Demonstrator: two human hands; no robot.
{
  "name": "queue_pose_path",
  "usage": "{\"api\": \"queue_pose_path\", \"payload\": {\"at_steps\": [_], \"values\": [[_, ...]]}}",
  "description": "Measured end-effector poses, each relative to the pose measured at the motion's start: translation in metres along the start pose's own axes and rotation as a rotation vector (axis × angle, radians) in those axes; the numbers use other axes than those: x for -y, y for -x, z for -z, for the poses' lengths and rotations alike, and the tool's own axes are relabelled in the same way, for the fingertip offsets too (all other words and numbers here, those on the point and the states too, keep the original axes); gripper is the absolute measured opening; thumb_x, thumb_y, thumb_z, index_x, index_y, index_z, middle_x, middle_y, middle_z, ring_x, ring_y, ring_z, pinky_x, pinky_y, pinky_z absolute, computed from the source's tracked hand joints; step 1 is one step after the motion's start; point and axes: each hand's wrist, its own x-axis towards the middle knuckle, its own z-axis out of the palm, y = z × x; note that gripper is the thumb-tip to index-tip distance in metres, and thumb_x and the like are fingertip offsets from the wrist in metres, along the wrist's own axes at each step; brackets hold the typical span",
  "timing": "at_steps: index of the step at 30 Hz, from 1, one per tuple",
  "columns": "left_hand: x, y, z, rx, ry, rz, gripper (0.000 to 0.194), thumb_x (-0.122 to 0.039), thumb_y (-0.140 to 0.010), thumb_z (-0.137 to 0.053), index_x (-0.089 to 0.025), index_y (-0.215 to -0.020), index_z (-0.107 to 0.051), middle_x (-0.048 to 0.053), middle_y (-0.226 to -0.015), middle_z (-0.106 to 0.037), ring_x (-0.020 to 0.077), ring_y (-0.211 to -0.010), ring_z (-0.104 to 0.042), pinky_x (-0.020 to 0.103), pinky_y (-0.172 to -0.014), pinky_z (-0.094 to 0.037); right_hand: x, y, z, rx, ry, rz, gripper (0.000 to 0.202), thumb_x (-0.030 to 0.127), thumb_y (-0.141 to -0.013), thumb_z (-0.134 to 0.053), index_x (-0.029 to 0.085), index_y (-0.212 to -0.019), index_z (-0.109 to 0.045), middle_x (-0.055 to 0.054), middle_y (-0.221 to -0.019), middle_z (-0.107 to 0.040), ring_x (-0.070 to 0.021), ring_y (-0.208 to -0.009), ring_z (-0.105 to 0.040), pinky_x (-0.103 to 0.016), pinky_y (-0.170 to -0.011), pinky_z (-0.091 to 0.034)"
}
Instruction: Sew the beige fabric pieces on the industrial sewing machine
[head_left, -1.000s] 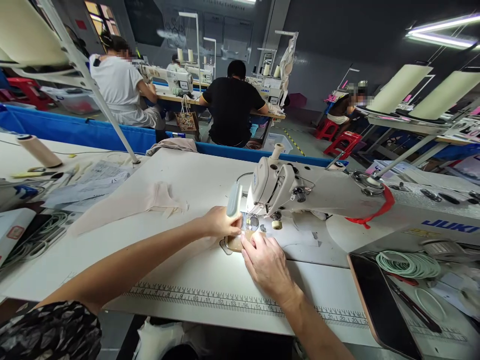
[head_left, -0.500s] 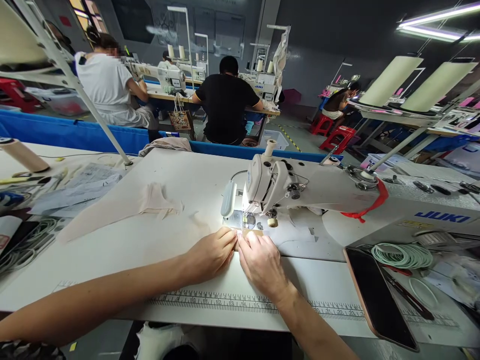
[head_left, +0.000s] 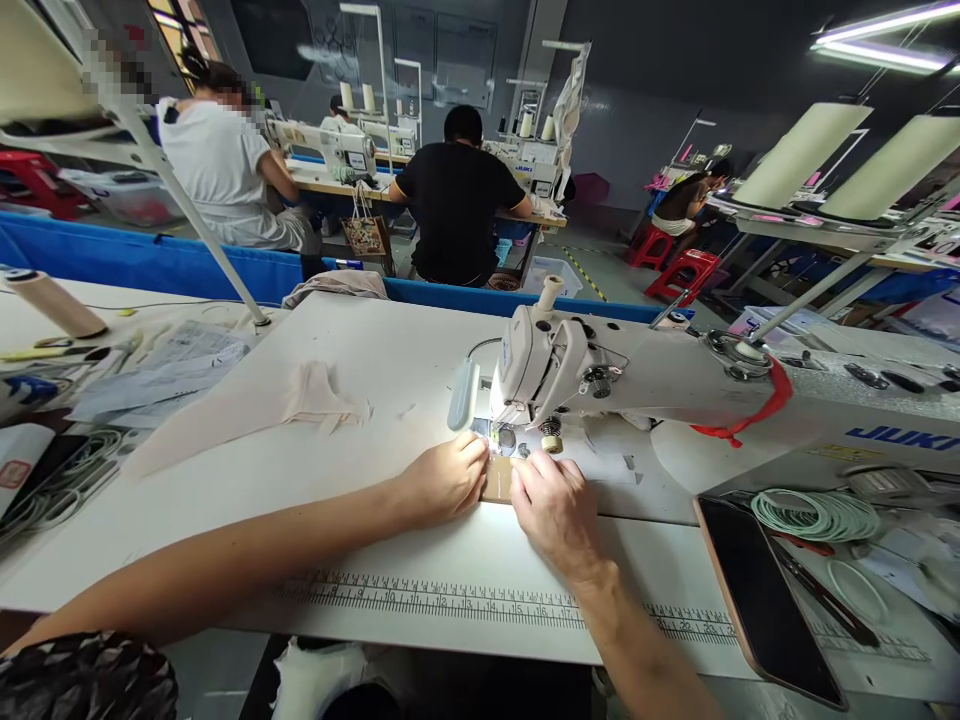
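Below the needle area of a white sewing machine (head_left: 525, 365) lies a small brown piece (head_left: 496, 482) with a pale line down it. My left hand (head_left: 448, 478) is closed at its left edge, fingertips pinched close to the needle. On the right side, my right hand (head_left: 555, 505) has its fingers bent together near the brown piece's upper right edge. What either hand pinches is too small to make out. A pale sheer fabric piece (head_left: 319, 392) rests on the table to the left.
A phone (head_left: 765, 600) and green cord coils (head_left: 814, 515) lie at the right. Papers (head_left: 169, 370) and a thread cone (head_left: 56, 302) are at the left. A printed ruler (head_left: 450, 598) runs along the front edge. People sit at machines beyond a blue cloth strip (head_left: 135, 255).
My hands have moved apart, the right one rightward, and the brown piece between them now shows. The whole view has shifted slightly.
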Motion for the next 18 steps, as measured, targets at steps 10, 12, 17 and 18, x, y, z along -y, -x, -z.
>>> {"api": "queue_pose_path", "payload": {"at_steps": [10,12,17,18], "values": [[0.000,-0.001,-0.002,0.054,-0.043,-0.009,0.035,-0.017,-0.099,-0.032,-0.005,-0.097,-0.065,0.017,-0.101,-0.063,0.0253,-0.099,-0.058,0.037,-0.085,-0.054,-0.003,0.004,-0.001,0.054,-0.026,-0.010,0.025,0.014,-0.097,-0.049,0.017,-0.082,-0.069,-0.004,-0.074,-0.062,-0.0187,-0.066,-0.050,-0.034,-0.070,-0.035],[0.000,0.000,-0.004,0.064,-0.046,-0.010,0.037,-0.017,-0.099,-0.031,-0.004,-0.099,-0.066,0.018,-0.104,-0.064,0.0269,-0.103,-0.058,0.038,-0.087,-0.053,-0.007,0.004,-0.002,0.067,-0.057,-0.043,0.027,0.016,-0.099,-0.047,0.016,-0.087,-0.070,-0.005,-0.078,-0.065,-0.0190,-0.069,-0.054,-0.033,-0.072,-0.036],[0.002,0.000,-0.005,0.052,-0.064,-0.029,0.036,-0.018,-0.098,-0.033,-0.004,-0.100,-0.066,0.018,-0.107,-0.065,0.0250,-0.100,-0.059,0.036,-0.089,-0.053,-0.025,-0.005,-0.006,0.095,-0.220,-0.225,0.036,0.031,-0.103,-0.040,0.016,-0.085,-0.068,-0.008,-0.077,-0.069,-0.0199,-0.070,-0.061,-0.031,-0.070,-0.040],[0.002,0.000,-0.004,0.047,-0.063,-0.031,0.036,-0.018,-0.098,-0.033,-0.004,-0.100,-0.066,0.018,-0.107,-0.065,0.0248,-0.099,-0.059,0.036,-0.089,-0.053,-0.029,-0.008,-0.007,0.112,-0.254,-0.273,0.037,0.035,-0.102,-0.040,0.017,-0.084,-0.067,-0.009,-0.077,-0.069,-0.0205,-0.070,-0.062,-0.030,-0.068,-0.040]]}}
